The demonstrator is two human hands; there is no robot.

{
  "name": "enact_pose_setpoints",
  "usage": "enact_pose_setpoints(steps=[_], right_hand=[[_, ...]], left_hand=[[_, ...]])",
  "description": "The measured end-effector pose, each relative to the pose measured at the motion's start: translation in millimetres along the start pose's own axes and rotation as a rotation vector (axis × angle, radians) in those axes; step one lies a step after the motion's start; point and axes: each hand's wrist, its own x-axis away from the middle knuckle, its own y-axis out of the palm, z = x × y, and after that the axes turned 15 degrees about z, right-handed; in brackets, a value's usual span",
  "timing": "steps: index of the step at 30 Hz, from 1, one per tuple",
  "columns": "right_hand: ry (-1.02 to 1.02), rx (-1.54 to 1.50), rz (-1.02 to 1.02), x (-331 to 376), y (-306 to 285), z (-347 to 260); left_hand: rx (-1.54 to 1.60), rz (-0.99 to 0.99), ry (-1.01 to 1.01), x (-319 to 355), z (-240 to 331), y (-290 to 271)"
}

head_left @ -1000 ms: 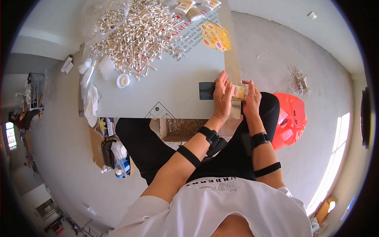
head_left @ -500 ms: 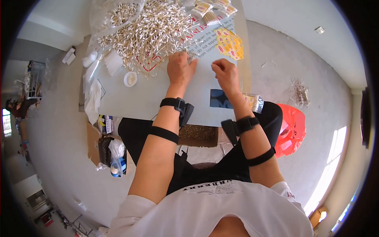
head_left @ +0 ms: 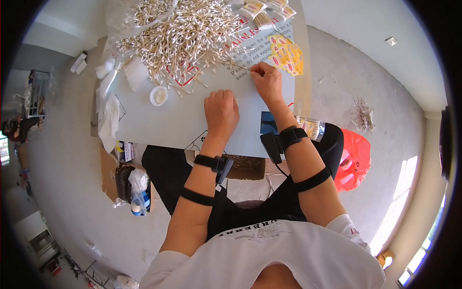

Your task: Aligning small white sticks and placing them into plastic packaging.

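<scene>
A big heap of cotton swabs [head_left: 178,36] spreads over the far left of the table, with loose ones along its near edge. My right hand [head_left: 267,79] is at the heap's right side, thumb and forefinger pinched on the end of a thin cotton swab. Closer to me, my left hand [head_left: 221,113] rests above the table, back upward and fingers curled in; whatever they hold is hidden. To the left of it stands a small round white tub [head_left: 158,96] with pale contents. Yellow printed cards [head_left: 288,55] lie just beyond my right hand.
Filled swab packets [head_left: 262,14] lie at the far edge, and another packet [head_left: 310,127] at the near right corner. Clear plastic and white wrappings [head_left: 110,120] cover the table's left side. A red plastic bag [head_left: 355,161] sits on the floor at right, an open carton [head_left: 110,176] at left.
My left hand has drawn back toward me, away from the heap, and its fingers have curled in. My right hand has moved forward and slightly left, to the loose swabs.
</scene>
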Motion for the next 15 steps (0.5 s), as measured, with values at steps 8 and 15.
enact_pose_setpoints(steps=[8, 15], right_hand=[[-0.007, 0.105, -0.127, 5, 8, -27], [-0.233, 0.417, -0.111, 4, 20, -25]], left_hand=[[0.184, -0.577, 0.285, 34, -2, -66], [0.202, -0.732, 0.059, 17, 0, -62]])
